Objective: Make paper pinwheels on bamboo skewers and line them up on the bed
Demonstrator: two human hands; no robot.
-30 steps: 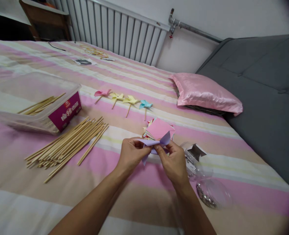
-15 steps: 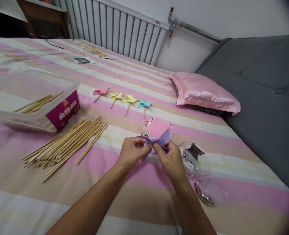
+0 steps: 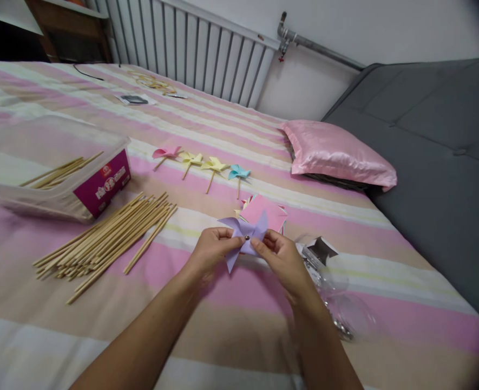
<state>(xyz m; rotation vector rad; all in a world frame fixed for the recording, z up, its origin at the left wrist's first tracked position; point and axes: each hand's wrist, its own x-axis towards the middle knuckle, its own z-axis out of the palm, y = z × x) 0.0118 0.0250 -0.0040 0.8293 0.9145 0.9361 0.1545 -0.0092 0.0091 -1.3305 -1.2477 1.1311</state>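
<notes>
A purple paper pinwheel (image 3: pixel 256 232) is held between my two hands, with a small metal pin head showing at its centre. My left hand (image 3: pixel 212 249) pinches its left side, thumb close to the pin. On the other side my right hand (image 3: pixel 280 257) grips the paper between thumb and fingers. Right behind the pinwheel lies a stack of coloured paper squares (image 3: pixel 261 208), pink on top. Farther back, several finished pinwheels on short sticks, among them a blue one (image 3: pixel 238 172) and a pink one (image 3: pixel 166 152), lie in a row on the striped bedsheet.
Wooden sticks (image 3: pixel 109 238) lie in a pile at the left, by a clear plastic box (image 3: pixel 105 187) holding more sticks. Right of my hands are a small open box (image 3: pixel 322 249) and a clear container (image 3: pixel 353 317) with metal pieces. A pink pillow (image 3: pixel 340 154) rests by the grey headboard (image 3: pixel 434 124).
The purple pinwheel has turned in my hands, so its blades now spread flatter and the pin head at the centre shows. My thumbs have moved slightly apart from the middle.
</notes>
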